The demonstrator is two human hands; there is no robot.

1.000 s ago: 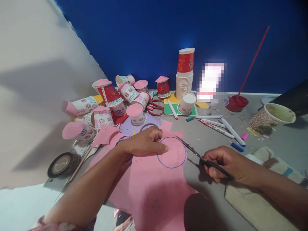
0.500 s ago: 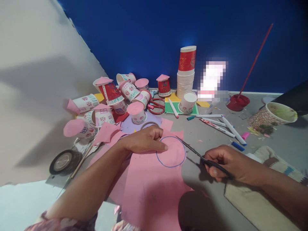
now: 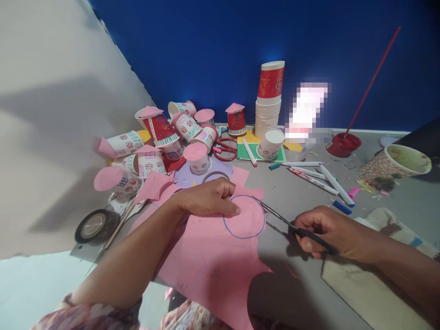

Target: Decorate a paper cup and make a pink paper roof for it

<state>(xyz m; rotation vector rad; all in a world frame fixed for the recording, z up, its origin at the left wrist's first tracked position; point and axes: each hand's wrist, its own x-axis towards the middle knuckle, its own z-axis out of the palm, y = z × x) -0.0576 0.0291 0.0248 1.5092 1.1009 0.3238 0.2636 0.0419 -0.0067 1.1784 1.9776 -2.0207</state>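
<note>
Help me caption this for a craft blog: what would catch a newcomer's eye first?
Front and centre, the left hand presses a pink paper sheet bearing a blue drawn circle, while the right hand aims black scissors at the circle's edge. Behind, against the blue wall, lies a jumble of decorated paper cups with pink roofs, beside a tall cup stack.

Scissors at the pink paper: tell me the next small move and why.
Probably close the scissors into the pink paper along the blue circle. The blades reach the sheet's right edge beside the drawn line, the right hand grips the handles, and the left hand pins the sheet, fingers on the circle's left side.
</note>
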